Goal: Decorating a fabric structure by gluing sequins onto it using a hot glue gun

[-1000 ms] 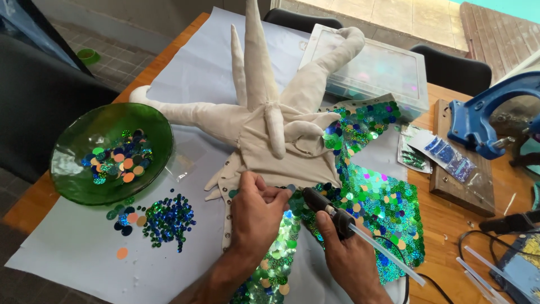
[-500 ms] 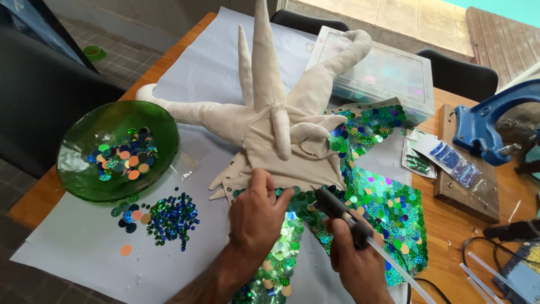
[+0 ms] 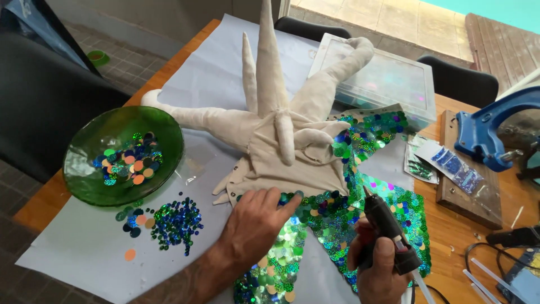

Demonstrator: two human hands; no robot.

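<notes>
A cream stuffed fabric figure (image 3: 281, 141) with long pointed limbs lies on pale paper (image 3: 84, 247) in the middle of the tabletop (image 3: 461, 247), its lower edge resting on a sheet covered in green and blue sequins (image 3: 337, 219). The left hand (image 3: 256, 225) lies flat, fingers spread, on the sequinned sheet right at the hem of the figure, its fingertips pressing on the sequins there; it grips nothing. The right hand (image 3: 379, 267) is wrapped tight round the handle of a black glue gun (image 3: 385, 228), whose nozzle points up and left, close above the sequins just beside the left fingertips; whether the tip touches them is hard to tell from this angle.

To the left, a green glass bowl (image 3: 79, 169) holds loose mixed sequins, and a small heap of loose sequins (image 3: 169, 222) lies on the paper just below it. Behind the figure stands a clear plastic box (image 3: 394, 84). At the right sit a wooden board (image 3: 467, 191) with small bags of sequins (image 3: 455, 169) and a blue press tool (image 3: 489, 135).
</notes>
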